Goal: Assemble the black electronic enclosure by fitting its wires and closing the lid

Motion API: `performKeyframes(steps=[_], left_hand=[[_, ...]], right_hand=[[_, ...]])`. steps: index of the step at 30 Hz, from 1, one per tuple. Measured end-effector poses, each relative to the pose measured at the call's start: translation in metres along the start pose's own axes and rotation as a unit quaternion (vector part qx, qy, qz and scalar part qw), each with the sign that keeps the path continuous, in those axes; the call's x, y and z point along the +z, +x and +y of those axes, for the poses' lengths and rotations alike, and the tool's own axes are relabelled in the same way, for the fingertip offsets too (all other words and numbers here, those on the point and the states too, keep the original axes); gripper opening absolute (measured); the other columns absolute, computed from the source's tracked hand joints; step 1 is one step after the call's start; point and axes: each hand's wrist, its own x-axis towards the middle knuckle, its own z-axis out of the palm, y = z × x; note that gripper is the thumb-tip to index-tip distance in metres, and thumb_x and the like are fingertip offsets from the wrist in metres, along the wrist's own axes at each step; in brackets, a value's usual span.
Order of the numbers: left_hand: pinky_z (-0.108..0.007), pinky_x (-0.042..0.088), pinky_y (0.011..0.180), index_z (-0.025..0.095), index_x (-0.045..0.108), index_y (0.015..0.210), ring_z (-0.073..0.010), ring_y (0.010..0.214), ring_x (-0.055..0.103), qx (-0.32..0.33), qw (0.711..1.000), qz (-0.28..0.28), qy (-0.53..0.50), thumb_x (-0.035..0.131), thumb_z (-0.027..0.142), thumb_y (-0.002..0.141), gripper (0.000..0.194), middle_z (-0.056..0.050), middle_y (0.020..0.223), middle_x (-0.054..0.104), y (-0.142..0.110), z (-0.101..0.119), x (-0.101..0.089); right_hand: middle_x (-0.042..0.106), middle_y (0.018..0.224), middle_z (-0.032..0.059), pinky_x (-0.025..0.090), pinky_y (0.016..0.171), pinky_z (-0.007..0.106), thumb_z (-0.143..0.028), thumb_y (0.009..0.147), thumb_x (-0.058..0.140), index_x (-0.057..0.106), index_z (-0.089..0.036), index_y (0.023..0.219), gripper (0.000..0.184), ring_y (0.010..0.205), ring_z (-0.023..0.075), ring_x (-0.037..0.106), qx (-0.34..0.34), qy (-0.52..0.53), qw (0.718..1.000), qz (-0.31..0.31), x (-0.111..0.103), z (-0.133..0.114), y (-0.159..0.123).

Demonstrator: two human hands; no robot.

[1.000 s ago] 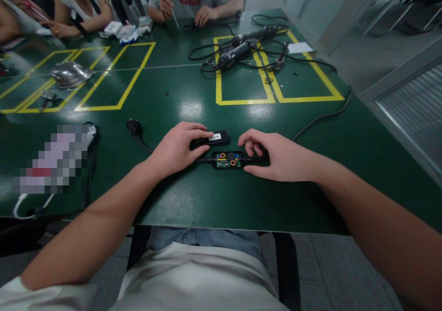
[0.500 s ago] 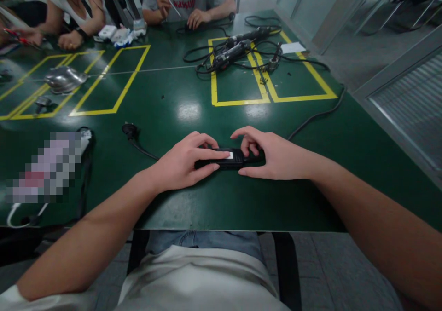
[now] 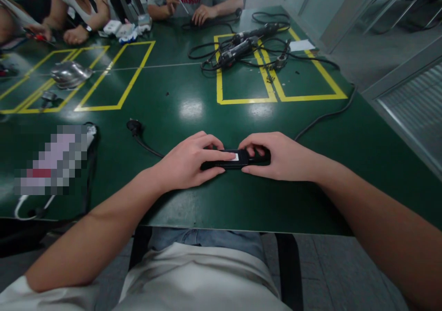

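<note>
A small black plastic case (image 3: pixel 238 164) with a white label lies on the green table, its cover over the circuit board, which is hidden now. My left hand (image 3: pixel 198 161) grips the left part of the case, index finger on the label, thumb along the near side. At the right end, my right hand (image 3: pixel 272 157) closes its fingertips and thumb on the far and near edges of the case. A black power cord runs out from each end; the left one leads to a plug (image 3: pixel 134 127).
Two black electric screwdrivers (image 3: pixel 238 53) with tangled cables lie across yellow taped boxes at the back right. A shiny metal part (image 3: pixel 70 74) stands left. A blurred-out device (image 3: pixel 51 161) lies nearer. Across the table, a person (image 3: pixel 195 2) holds a thin tool; others sit left.
My left hand has brought the labelled cover nearer and rightward, over the open circuit board. The fingers of my right hand have closed in on the right end of the case.
</note>
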Motion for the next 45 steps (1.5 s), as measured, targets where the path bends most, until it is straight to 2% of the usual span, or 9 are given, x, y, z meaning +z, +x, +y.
performKeyframes(steps=[6,12,16,20,27,31,36,40,45], left_hand=[[-0.042,0.058,0.104,0.023,0.076,0.145,-0.0256,0.113,0.071,0.007,1.000,0.021,0.009,0.065,0.032,0.111,0.037,-0.013,0.129,0.077,0.001,-0.003,0.008],[-0.043,0.059,0.104,0.021,0.076,0.145,-0.0265,0.111,0.072,-0.025,0.999,0.019,-0.030,0.068,0.034,0.108,0.040,-0.013,0.124,0.077,0.002,0.000,0.007],[-0.039,0.060,0.100,0.021,0.077,0.141,-0.0237,0.107,0.074,-0.060,0.991,0.077,-0.094,0.068,0.038,0.108,0.038,-0.010,0.118,0.079,0.004,-0.003,0.008],[-0.046,0.058,0.108,0.019,0.075,0.140,-0.0272,0.118,0.073,-0.123,0.983,0.128,-0.045,0.069,0.024,0.103,0.038,-0.011,0.129,0.080,0.007,-0.008,0.012],[-0.048,0.057,0.111,0.019,0.077,0.129,-0.0276,0.121,0.073,-0.157,0.984,0.080,-0.007,0.063,0.020,0.106,0.027,-0.011,0.134,0.080,0.008,-0.009,0.014],[-0.042,0.060,0.099,0.019,0.076,0.122,-0.0256,0.111,0.072,-0.129,0.989,0.077,0.002,0.066,0.028,0.105,0.022,-0.013,0.130,0.072,0.003,-0.001,0.004],[-0.030,0.045,0.071,0.018,0.068,0.097,-0.0179,0.078,0.063,-0.110,0.993,-0.027,-0.018,0.068,0.025,0.103,0.010,-0.004,0.095,0.068,0.002,0.005,-0.006],[-0.029,0.041,0.070,0.019,0.064,0.092,-0.0156,0.071,0.058,-0.120,0.990,-0.042,-0.054,0.068,0.022,0.102,0.012,0.000,0.085,0.066,0.003,0.004,-0.010],[-0.028,0.043,0.071,0.019,0.067,0.090,-0.0143,0.068,0.058,-0.123,0.989,-0.015,-0.076,0.070,0.018,0.096,0.007,0.001,0.081,0.066,0.001,0.006,-0.017]], right_hand=[[0.067,0.079,-0.0008,0.043,0.063,0.030,-0.039,0.087,0.080,0.074,-0.022,0.098,0.021,0.065,0.0164,0.059,-0.018,-0.011,0.999,0.035,0.005,0.004,-0.001],[0.068,0.080,0.0007,0.044,0.064,0.032,-0.040,0.088,0.079,0.075,-0.024,0.102,0.022,0.066,0.0190,0.061,-0.034,-0.029,0.998,0.041,0.006,0.004,-0.001],[0.068,0.080,-0.0002,0.045,0.064,0.033,-0.044,0.089,0.080,0.070,-0.024,0.117,0.037,0.066,0.0201,0.062,-0.014,-0.024,0.998,0.049,0.009,0.006,-0.001],[0.068,0.080,-0.0021,0.047,0.062,0.032,-0.047,0.089,0.080,0.056,-0.023,0.130,0.053,0.064,0.0194,0.060,0.010,0.016,0.997,0.071,0.012,0.009,-0.003],[0.067,0.075,-0.0003,0.046,0.061,0.031,-0.034,0.093,0.070,0.067,-0.025,0.095,0.010,0.063,0.0181,0.060,-0.021,0.006,0.999,0.041,0.005,0.008,-0.004],[0.066,0.070,-0.0008,0.044,0.058,0.032,-0.034,0.094,0.070,0.072,-0.025,0.090,0.010,0.060,0.0177,0.060,-0.022,-0.002,0.999,0.045,0.003,0.006,-0.003],[0.069,0.072,0.0002,0.044,0.056,0.032,-0.032,0.093,0.070,0.073,-0.024,0.090,0.009,0.058,0.0171,0.059,-0.020,-0.002,0.998,0.052,0.006,0.002,-0.003],[0.073,0.079,0.0023,0.045,0.057,0.031,-0.030,0.095,0.069,0.073,-0.024,0.091,0.008,0.061,0.0168,0.061,-0.045,-0.009,0.996,0.079,0.011,-0.002,-0.003],[0.073,0.080,0.0021,0.048,0.058,0.030,-0.027,0.097,0.067,0.074,-0.023,0.093,0.009,0.063,0.0165,0.064,-0.066,-0.004,0.993,0.095,0.012,-0.003,-0.005]])
